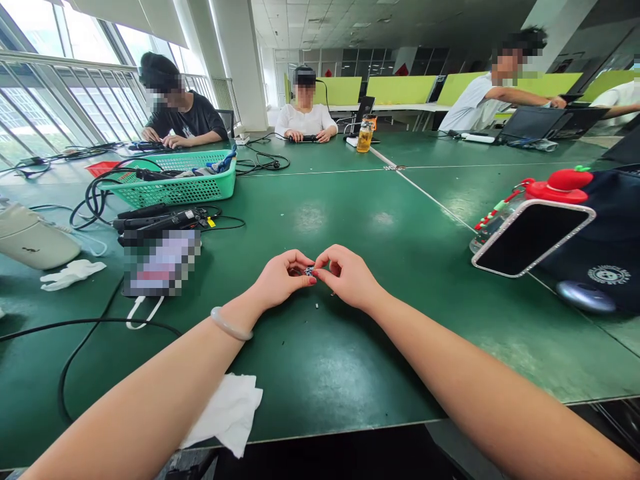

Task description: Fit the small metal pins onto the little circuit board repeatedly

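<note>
Just above the green table (345, 360), both my hands meet around a small dark-and-silver piece (309, 271), too small to name. My left hand (286, 277) is closed, pinching it between thumb and fingers. From the other side, the thumb and forefinger of my right hand (345, 275) press on the same piece. Most of it is hidden by my fingertips. A tiny white bit (317, 306) lies on the table below my hands. A pale bangle (231, 325) circles my left wrist.
A mint basket (175, 190) of cables, a phone (163, 263) and a paper tissue (235, 407) lie left. Rightward, a phone (533, 237) leans on a red-capped bottle (563, 185) beside a dark bag (610, 227). Several people sit beyond, near a jar of amber drink (365, 137).
</note>
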Motion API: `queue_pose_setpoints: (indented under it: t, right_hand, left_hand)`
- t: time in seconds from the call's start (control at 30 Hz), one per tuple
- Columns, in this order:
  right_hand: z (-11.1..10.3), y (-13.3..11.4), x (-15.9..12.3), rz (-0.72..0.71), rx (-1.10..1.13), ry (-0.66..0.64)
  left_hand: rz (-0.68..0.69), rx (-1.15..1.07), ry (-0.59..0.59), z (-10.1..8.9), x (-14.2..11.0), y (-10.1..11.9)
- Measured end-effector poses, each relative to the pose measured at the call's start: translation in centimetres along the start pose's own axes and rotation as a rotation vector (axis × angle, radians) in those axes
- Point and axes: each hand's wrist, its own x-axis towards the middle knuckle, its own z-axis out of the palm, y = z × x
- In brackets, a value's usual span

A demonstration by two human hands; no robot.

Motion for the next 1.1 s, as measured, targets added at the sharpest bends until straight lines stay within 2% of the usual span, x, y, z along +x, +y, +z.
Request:
queue_pose_setpoints:
  t: [0.13, 0.23, 0.3, 0.43, 0.5, 0.63, 0.8, 1.0, 1.1]
  right_hand:
    - [-0.2, 0.1, 0.2, 0.137, 0.076, -0.040]
    - [-1.0, 0.3, 0.4, 0.173, 0.041, -0.098]
    - [-1.9, 0.5, 0.4, 0.162, -0.055, -0.187]
    - [-3.6, 1.5, 0.1, 0.199, -0.185, -0.485]
    - [-3.9, 1.9, 0.0, 0.224, -0.202, -0.545]
    - [-3.5, 1.6, -0.1, 0.246, -0.240, -0.524]
    - [-2.6, 0.6, 0.1, 0.191, -0.282, -0.505]
    - [-3.3, 1.4, 0.2, 0.173, -0.276, -0.484]
    - [-3.5, 1.4, 0.1, 0.196, -0.233, -0.528]
  left_hand:
    - [0.009, 0.060, 0.005, 0.0, 0.0, 0.0]
    - [0.005, 0.112, 0.040, -0.1, 0.1, -0.2]
    - [-0.007, 0.143, 0.071, -0.2, 0.2, -0.5]
    - [-0.038, 0.183, 0.101, -0.3, 0.3, -1.0]
    - [-0.040, 0.185, 0.088, -0.2, 0.3, -1.0]
    - [-0.022, 0.120, 0.003, 0.2, 0.1, -0.8]
    - [-0.033, -0.019, -0.096, 0.7, -0.1, -0.4]
    - [-0.007, 0.027, -0.010, 0.3, 0.0, -0.6]
    - [-0.012, 0.098, 0.025, 0.2, 0.1, -0.7]
